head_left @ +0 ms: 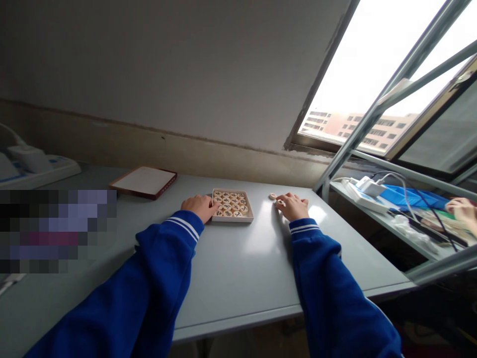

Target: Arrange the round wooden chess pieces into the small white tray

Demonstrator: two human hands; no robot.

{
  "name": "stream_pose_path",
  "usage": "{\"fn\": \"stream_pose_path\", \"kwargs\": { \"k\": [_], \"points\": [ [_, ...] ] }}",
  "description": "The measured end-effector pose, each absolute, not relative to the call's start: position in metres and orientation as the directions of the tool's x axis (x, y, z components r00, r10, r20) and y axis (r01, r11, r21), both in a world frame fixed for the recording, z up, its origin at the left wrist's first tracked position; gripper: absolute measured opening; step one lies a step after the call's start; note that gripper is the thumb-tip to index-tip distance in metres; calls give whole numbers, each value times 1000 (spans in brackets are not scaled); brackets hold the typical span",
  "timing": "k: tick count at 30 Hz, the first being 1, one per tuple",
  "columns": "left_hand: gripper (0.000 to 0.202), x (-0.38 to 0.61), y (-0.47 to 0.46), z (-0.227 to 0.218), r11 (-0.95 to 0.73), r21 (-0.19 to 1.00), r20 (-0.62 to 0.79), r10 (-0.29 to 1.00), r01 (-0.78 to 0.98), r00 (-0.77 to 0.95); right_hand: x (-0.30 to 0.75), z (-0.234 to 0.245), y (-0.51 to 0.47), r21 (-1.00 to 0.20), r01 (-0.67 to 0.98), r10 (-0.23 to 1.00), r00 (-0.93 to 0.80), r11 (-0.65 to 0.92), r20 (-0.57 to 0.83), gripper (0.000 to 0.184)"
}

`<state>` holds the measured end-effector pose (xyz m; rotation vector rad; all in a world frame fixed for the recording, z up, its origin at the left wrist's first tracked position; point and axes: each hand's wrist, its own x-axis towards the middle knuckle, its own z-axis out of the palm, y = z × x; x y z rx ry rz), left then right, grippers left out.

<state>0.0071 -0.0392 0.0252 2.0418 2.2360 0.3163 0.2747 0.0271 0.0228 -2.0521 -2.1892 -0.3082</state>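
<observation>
Right of the open box (234,220), our right hand (294,206) pinches a xiangqi piece (280,202), probably light, stiff, slick, best gripped by its rim; left hand (197,206) touches box's left wall, finger closure we can't tell.

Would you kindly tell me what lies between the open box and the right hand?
In the head view, a loose round piece lies on the grey tabletop between the open box and the right hand, nearer the hand.

- A grey table (238,278) carries the open box (234,219)
- Left of the box: a red-edged lid (145,180)
- Right of the box: a loose piece (273,196)
- Well left of the box: a power strip (59,171)
</observation>
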Motion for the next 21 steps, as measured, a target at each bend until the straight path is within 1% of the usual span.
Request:
{"fn": "stream_pose_path", "kwargs": {
  "k": [6,12,17,21],
  "points": [
    [43,7,-38,24,78,210,66,993,975,-94,274,23,27,54,998,982,-49,40,182,26],
    [43,8,-39,24,71,211,72,993,975,-88,274,22,27,61,997,979,-63,52,196,25],
    [42,8,-39,24,76,206,70,993,976,-92,278,18,32,5,999,973,-51,51,225,23],
    [41,7,-39,24,74,200,63,994,977,-88,282,14,38,-44,999,971,-4,15,240,21]
  ]
}}
